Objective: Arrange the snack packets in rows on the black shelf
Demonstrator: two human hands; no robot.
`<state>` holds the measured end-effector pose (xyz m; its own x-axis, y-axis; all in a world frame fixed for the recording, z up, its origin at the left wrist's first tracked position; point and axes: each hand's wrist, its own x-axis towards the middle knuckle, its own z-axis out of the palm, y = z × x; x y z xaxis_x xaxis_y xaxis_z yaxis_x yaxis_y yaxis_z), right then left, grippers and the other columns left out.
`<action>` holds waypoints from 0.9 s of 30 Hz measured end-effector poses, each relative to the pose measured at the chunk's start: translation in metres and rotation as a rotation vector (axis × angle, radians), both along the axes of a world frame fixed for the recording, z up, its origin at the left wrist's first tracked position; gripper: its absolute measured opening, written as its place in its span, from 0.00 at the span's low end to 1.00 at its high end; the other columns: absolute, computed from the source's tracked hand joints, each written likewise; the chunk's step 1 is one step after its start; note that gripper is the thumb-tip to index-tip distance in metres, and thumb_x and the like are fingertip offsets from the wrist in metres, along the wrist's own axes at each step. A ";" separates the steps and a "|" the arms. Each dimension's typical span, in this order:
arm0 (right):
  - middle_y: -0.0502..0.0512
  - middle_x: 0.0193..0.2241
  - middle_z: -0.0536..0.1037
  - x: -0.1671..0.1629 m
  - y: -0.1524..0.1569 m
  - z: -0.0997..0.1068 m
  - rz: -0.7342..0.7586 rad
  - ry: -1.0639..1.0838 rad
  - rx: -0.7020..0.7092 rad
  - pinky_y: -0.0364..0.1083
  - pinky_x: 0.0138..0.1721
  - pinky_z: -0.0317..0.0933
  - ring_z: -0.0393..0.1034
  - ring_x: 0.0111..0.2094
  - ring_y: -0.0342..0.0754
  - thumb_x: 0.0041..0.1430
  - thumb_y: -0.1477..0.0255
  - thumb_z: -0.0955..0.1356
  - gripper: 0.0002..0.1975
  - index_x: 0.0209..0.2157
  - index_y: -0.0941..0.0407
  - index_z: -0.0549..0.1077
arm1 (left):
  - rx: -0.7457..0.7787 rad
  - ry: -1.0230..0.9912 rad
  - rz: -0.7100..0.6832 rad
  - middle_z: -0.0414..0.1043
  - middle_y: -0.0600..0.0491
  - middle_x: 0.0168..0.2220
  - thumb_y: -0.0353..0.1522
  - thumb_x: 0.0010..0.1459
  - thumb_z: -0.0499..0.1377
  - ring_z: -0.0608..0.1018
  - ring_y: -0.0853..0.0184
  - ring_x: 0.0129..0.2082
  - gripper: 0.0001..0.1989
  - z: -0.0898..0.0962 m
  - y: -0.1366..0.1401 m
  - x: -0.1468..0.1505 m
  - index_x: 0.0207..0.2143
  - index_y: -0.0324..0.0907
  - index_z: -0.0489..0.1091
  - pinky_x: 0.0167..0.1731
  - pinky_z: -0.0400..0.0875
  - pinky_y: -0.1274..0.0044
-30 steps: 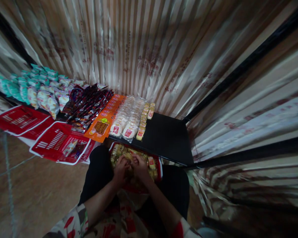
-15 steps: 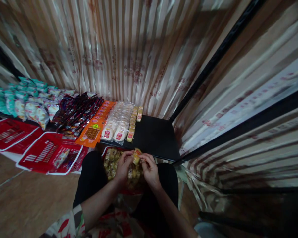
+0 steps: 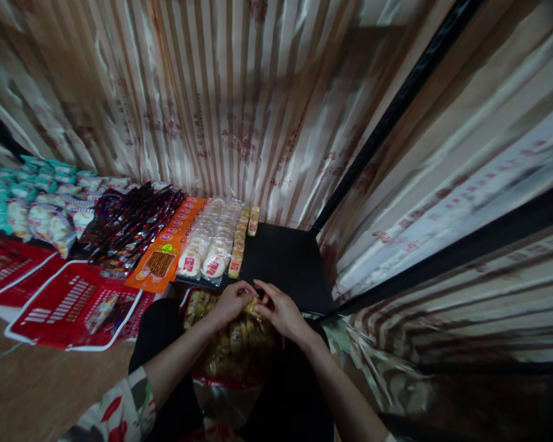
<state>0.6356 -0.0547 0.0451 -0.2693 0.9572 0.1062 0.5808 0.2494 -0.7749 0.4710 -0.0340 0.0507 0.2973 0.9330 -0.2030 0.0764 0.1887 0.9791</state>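
Observation:
Between my two hands is a small yellow snack packet (image 3: 252, 305), partly covered by fingers. My left hand (image 3: 233, 302) pinches it from the left. On its other side my right hand (image 3: 280, 310) curls in, with thumb and fingers around the packet. Below them, a red basket (image 3: 203, 382) between my knees holds many similar yellow-brown wrapped snacks (image 3: 230, 350). Just beyond, a row of the same small yellow packets (image 3: 236, 255) stands on the black shelf (image 3: 281, 258), with a single packet (image 3: 253, 221) beginning another row beside it.
Left of the yellow row lie white round packaged cakes (image 3: 214, 261), orange packs (image 3: 159, 261), dark purple packets (image 3: 133, 215) and teal bags (image 3: 41, 178). Red baskets with white handles (image 3: 74, 307) stand at lower left. A black post (image 3: 373, 147) and striped curtain (image 3: 239, 123) border the shelf.
The view has shifted, so the shelf appears lower and further left. My hands have closed in around the yellow packet, which sits lower and is more hidden.

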 end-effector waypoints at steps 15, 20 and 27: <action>0.49 0.26 0.73 0.015 0.093 -0.024 -0.289 0.478 -0.258 0.39 0.19 0.58 0.63 0.19 0.39 0.43 0.60 0.70 0.15 0.31 0.56 0.72 | 0.099 0.050 0.427 0.72 0.47 0.39 0.32 0.53 0.53 0.74 0.64 0.40 0.10 -0.001 0.069 0.045 0.38 0.39 0.67 0.44 0.67 0.72; 0.50 0.25 0.74 0.020 0.139 -0.042 -0.452 0.504 -0.123 0.43 0.27 0.63 0.68 0.24 0.43 0.42 0.59 0.70 0.17 0.30 0.56 0.69 | 0.297 0.183 0.420 0.68 0.43 0.50 0.28 0.52 0.52 0.68 0.60 0.52 0.16 -0.014 0.077 0.072 0.45 0.38 0.67 0.55 0.58 0.68; 0.48 0.25 0.74 0.014 0.202 -0.065 -0.535 0.371 0.039 0.45 0.33 0.65 0.69 0.27 0.44 0.45 0.58 0.68 0.13 0.27 0.54 0.68 | 0.191 0.134 0.424 0.56 0.43 0.60 0.32 0.57 0.49 0.57 0.61 0.62 0.23 -0.035 0.098 0.102 0.55 0.37 0.61 0.61 0.47 0.67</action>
<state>0.6496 0.1476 -0.0201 0.3047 0.9424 0.1379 0.3282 0.0320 -0.9441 0.5727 0.0638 0.0159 -0.1340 0.9906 -0.0267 0.1593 0.0481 0.9861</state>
